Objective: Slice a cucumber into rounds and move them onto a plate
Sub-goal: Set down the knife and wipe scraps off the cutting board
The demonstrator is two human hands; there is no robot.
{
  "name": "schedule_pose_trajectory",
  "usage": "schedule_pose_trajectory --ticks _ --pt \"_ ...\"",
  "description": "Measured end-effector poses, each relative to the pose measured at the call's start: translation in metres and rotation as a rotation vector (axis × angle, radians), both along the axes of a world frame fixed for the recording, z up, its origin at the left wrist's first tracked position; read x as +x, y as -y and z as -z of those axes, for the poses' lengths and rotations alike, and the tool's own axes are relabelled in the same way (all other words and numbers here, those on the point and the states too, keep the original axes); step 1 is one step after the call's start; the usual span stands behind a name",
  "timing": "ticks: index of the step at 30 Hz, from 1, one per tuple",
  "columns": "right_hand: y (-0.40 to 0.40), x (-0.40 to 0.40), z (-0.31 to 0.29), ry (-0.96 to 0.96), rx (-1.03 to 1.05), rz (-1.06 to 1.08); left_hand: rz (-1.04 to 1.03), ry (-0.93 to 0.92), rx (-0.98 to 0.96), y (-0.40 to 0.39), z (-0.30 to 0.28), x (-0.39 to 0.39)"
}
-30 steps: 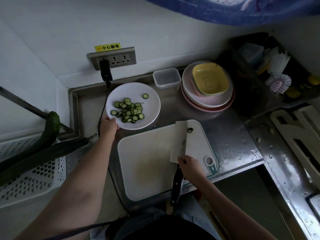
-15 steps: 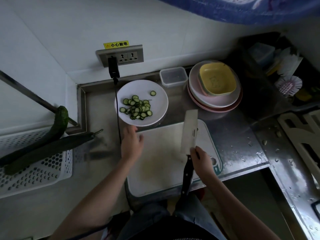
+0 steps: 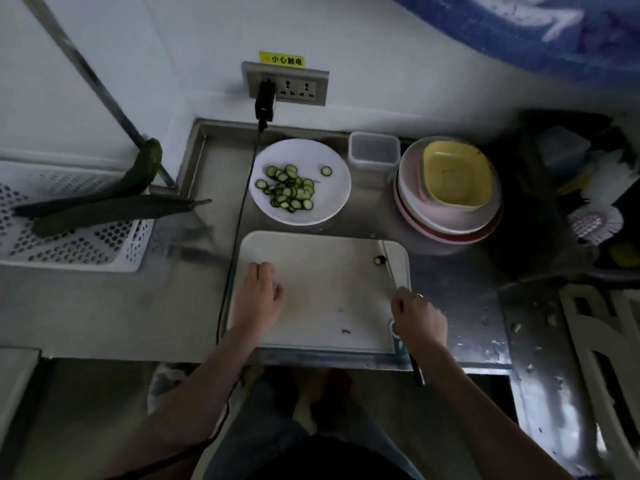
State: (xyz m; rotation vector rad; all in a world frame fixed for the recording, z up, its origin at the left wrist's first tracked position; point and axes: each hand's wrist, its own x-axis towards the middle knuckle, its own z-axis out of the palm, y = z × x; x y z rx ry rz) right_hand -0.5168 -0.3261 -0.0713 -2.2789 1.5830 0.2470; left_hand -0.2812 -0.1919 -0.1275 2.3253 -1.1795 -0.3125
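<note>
I see my left hand (image 3: 258,296) lying flat, fingers straight and together, on the left part of the white cutting board (image 3: 322,292). My right hand (image 3: 417,315) is curled round the handle of the knife (image 3: 389,268), whose blade stands edge-down near the board's right side, beside a small cucumber end piece (image 3: 379,260). The cucumber rounds (image 3: 289,188) lie heaped on the white plate (image 3: 332,199) just behind the board.

The knife (image 3: 388,263) was turned edge-on so the blade was just a thin line, and the right hand (image 3: 417,315) covered most of its handle. That tiny dark bit (image 3: 380,260) beside the blade was too small to identify. The white basket (image 3: 72,233) got cut off by the left edge.
</note>
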Motion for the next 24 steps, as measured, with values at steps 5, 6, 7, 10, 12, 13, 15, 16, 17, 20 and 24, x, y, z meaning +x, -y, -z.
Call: schedule_pose_trajectory --ticks 5,6,7,10,12,13,15,16,17,20,24 --pt "-0.028 0.011 -0.002 -0.128 0.012 -0.406 -0.168 -0.012 -0.023 -0.027 0.003 -0.025" --pt "-0.036 0.013 -0.002 -0.154 0.019 -0.478 -0.195 -0.018 -0.026 -0.034 0.004 -0.028" --pt "-0.042 0.015 -0.001 -0.173 0.024 -0.524 -0.227 -0.029 -0.024 -0.04 0.003 -0.03" --pt "-0.045 0.019 -0.004 -0.126 0.023 -0.505 -0.324 -0.091 -0.024 -0.048 -0.001 -0.031" --pt "-0.043 0.019 -0.008 0.008 0.019 -0.39 -0.386 -0.152 -0.062 -0.051 -0.005 -0.028" --pt "-0.046 0.021 -0.01 0.089 0.03 -0.332 -0.419 -0.178 -0.085 -0.053 -0.006 -0.025" --pt "-0.061 0.035 -0.015 0.286 0.136 -0.194 -0.462 -0.208 -0.102 -0.057 -0.008 -0.018" --pt "-0.071 0.045 -0.016 0.389 0.214 -0.129 -0.472 -0.218 -0.103 -0.059 -0.01 -0.014" --pt "-0.081 0.058 -0.013 0.469 0.286 -0.075 -0.476 -0.228 -0.1 -0.061 -0.011 -0.009" --pt "-0.107 0.095 0.001 0.547 0.393 0.004 -0.473 -0.262 -0.044 -0.066 -0.017 0.007" --pt "-0.137 0.126 0.02 0.544 0.45 0.059 -0.403 -0.279 0.007 -0.073 -0.015 0.03"
